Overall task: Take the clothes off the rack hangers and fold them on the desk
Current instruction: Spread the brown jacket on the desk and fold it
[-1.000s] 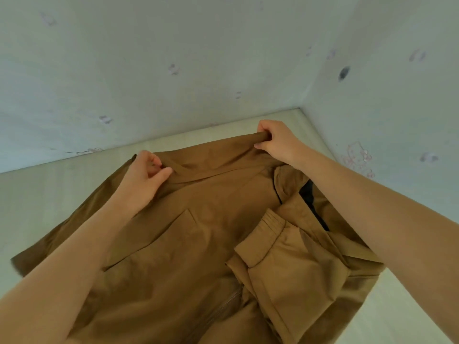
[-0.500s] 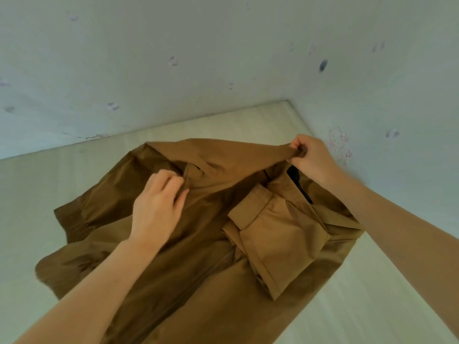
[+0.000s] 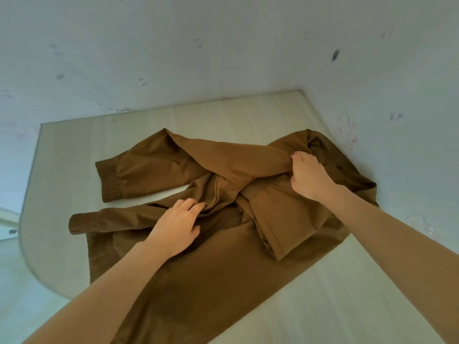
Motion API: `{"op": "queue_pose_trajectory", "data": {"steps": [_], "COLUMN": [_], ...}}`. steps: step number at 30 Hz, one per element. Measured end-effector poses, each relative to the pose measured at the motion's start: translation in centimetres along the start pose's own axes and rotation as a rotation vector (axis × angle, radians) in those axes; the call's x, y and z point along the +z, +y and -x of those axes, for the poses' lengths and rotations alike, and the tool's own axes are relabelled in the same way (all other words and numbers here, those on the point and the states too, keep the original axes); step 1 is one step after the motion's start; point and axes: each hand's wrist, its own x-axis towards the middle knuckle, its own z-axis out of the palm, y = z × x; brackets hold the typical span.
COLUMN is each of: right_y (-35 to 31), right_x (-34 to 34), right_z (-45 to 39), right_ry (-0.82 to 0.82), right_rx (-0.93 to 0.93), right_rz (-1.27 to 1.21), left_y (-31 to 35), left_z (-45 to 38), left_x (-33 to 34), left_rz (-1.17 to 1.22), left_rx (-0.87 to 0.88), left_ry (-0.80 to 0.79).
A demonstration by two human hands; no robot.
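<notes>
Both forearms are bare from the picture's lower edge up to the wrists; no sleeve cuff shows on either. The left hand point(image 3: 175, 228) and the right hand point(image 3: 309, 176) carry no glove, ring, watch or bracelet. The fingernails look short and unpainted.

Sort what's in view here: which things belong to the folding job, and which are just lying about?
Job:
- jacket, brown, spread on the desk
- desk, pale top
- left hand, fingers resting on the jacket
- right hand, gripping a bunch of the jacket

Just there:
- wall, marked with small smudges
- sticker, faint, on the right wall
</notes>
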Motion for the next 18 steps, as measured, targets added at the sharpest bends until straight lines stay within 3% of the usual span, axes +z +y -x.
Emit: {"op": "queue_pose_trajectory", "data": {"steps": [4,11,15,18], "right_y": [-3.9,-14.2,-16.4,-16.6], "right_x": [-1.8,0.3,0.8,0.0], "right_z": [1.7,2.3,1.0,0.3], "right_ry": [0.22,0.12,0.011,0.0], "right_rx": [-0.199,-0.767,-0.717,-0.619], "right_rz": [-0.061,0.191,0.519,0.471], "left_y": [-2.4,-7.2,-9.9,-12.1], "left_z": [2.3,5.0,5.5,6.1], "left_x": [-2.0,-4.6,-4.0,-3.6], "left_rz": [0.037,-0.032,0.093,0.024], "left_rx": [-0.197,-0.338,-0.385,-0.429], "left_ry": [0.052,-0.089,0.007,-0.106]}}
